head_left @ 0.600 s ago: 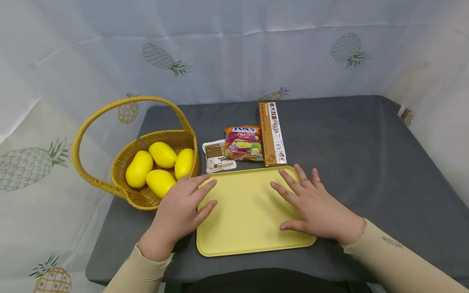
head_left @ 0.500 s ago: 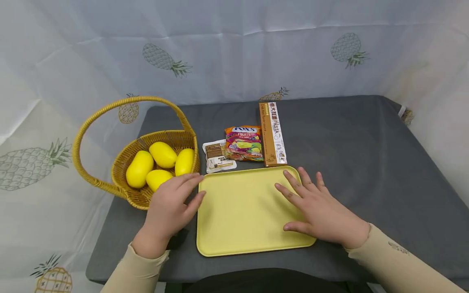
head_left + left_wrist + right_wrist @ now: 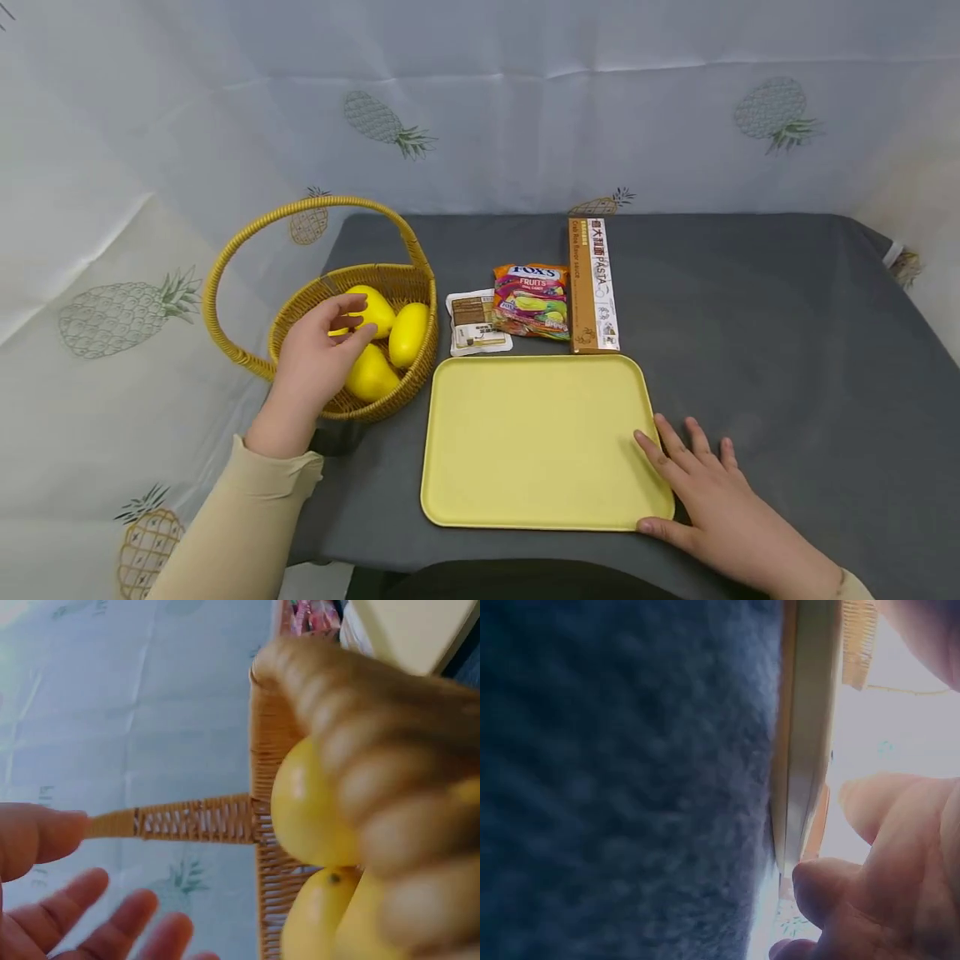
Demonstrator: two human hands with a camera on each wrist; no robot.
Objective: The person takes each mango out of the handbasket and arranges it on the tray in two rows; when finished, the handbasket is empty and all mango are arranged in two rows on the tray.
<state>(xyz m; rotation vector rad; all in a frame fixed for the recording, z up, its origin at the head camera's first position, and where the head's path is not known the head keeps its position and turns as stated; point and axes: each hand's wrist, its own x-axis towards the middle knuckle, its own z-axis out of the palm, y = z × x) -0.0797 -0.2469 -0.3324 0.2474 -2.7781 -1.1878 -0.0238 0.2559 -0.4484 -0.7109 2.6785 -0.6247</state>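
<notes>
Several yellow mangoes [image 3: 408, 335] lie in a wicker basket [image 3: 429, 367] with a tall arched handle, at the left. My left hand [image 3: 311, 358] hovers over the basket's near side with loosely bent fingers, hiding part of the fruit. In the left wrist view, nothing is between the thumb and fingers [image 3: 124, 919], and the mangoes sit apart from them. My right hand [image 3: 720, 508] is spread at the right edge of a yellow tray [image 3: 540, 442]; its fingertips overlap the rim, though whether they touch it I cannot tell.
Behind the tray lie a white-and-brown packet [image 3: 476, 323], a Fox's fruit candy bag [image 3: 531, 302] and a pasta box [image 3: 592, 283]. Grey cloth [image 3: 772, 333] covers the table, with a pineapple-print curtain [image 3: 525, 142] behind it. The basket handle [image 3: 213, 287] arches up at the left.
My left hand has moved from the tray's left side to over the basket. The right hand has drawn back toward the tray's lower right edge. The whole view has shifted rightward in the frame.
</notes>
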